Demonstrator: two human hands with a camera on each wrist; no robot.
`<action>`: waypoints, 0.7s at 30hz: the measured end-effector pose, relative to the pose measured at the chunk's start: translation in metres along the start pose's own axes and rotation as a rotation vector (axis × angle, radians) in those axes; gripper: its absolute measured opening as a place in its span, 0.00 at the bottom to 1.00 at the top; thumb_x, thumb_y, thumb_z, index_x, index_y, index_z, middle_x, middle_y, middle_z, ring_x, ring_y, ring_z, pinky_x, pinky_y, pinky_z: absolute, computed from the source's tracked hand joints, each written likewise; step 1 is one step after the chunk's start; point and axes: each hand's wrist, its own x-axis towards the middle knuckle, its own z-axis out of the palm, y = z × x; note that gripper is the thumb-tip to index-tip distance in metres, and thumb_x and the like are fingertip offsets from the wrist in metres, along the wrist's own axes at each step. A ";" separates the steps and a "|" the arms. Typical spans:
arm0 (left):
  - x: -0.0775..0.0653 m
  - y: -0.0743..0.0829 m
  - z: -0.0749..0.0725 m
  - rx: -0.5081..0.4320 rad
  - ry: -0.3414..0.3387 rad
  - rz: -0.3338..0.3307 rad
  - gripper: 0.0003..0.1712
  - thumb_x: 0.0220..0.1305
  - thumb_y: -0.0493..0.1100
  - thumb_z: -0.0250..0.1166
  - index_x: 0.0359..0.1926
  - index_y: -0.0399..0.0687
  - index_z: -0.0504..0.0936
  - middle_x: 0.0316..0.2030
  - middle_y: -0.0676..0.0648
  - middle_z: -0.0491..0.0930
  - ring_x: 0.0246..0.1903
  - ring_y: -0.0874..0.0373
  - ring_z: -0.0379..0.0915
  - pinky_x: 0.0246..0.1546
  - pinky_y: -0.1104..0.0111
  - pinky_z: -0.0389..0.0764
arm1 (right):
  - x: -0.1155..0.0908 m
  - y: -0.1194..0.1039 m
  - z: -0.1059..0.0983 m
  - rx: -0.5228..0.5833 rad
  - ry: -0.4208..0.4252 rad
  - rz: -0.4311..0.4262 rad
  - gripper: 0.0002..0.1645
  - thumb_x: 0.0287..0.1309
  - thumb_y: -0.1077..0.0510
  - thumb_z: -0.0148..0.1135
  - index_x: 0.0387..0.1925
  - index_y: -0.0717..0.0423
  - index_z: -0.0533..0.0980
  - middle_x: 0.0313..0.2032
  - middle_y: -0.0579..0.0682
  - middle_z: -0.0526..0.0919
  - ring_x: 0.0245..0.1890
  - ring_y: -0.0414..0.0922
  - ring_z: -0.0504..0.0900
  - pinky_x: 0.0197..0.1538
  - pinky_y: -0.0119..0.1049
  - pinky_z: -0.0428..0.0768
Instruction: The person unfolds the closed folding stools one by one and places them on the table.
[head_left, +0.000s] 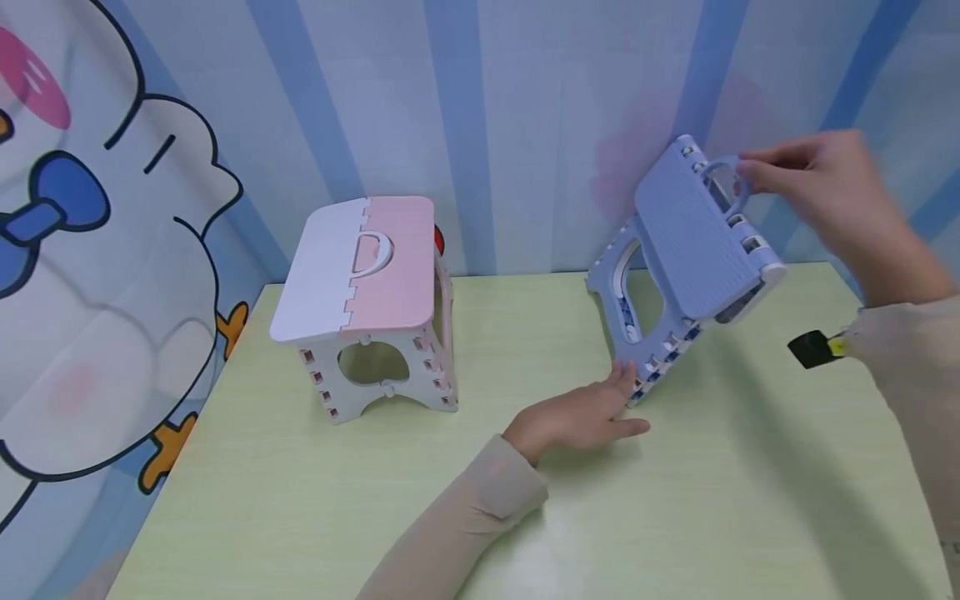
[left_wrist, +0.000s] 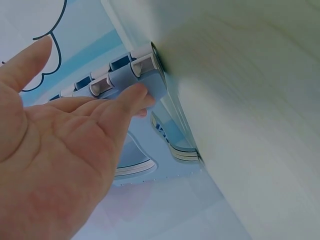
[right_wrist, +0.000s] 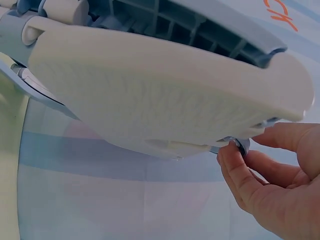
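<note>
Standing well left of my left hand (head_left: 577, 421) is a pink-and-white stool (head_left: 382, 296). That hand's fingers are out straight, touching the bottom of the blue stool (head_left: 678, 242), thumb apart. The blue stool leans up and right from there. Its top's long side runs away from me, nearer my right hand (head_left: 832, 183), pinching the handle (head_left: 742, 198).

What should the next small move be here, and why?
Probably the left hand should firm up its touch at the blue stool's lower end before the handle moves: the stool is tilted and part-folded, the right hand only pinches the handle, and the left thumb stands off the stool.
</note>
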 end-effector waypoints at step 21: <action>-0.006 -0.014 -0.004 -0.125 0.032 0.021 0.49 0.76 0.59 0.53 0.78 0.43 0.34 0.78 0.46 0.31 0.75 0.61 0.29 0.71 0.75 0.41 | 0.000 -0.026 0.024 -0.115 -0.005 -0.110 0.32 0.71 0.43 0.54 0.65 0.61 0.72 0.51 0.54 0.80 0.39 0.33 0.75 0.45 0.32 0.71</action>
